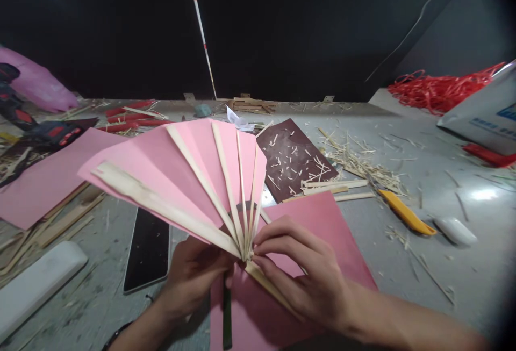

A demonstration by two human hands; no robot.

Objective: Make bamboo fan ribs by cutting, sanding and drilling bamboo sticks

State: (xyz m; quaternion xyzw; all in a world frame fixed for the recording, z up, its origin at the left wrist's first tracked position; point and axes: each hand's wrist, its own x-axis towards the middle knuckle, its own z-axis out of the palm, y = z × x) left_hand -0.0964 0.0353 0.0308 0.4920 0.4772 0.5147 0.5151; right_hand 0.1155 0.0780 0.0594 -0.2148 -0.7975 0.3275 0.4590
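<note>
Dark wall (298,34) fills the whole back, and a grey counter (484,265) runs out in front of it, pretty messy tbh. Biggest thing on show is the pink fan (203,163), spread open and tilted, pale ribs meeting at a narrow base between the person's two hands. Under it lies a pink sheet (334,233), with another pink sheet off to the left (44,184) and a maroon sheet (290,152) behind, sprinkled with wood bits. Over on the far right there's a white bag (479,109) beside a heap of red strands (435,90).

As for the hands: the right hand (302,259) has its fingers pinched together at the fan's base, and the left hand (195,276) is clamped on the base from the other side (some of those fingers are tucked underneath, so no telling exactly how they sit). Left of them are a long white case (40,292), a power drill (56,133) and a dark-screened device (147,249). Smaller stuff: a yellow cutter (405,211) near a rounded white object (455,231), then loose shavings (371,168) everywhere.
</note>
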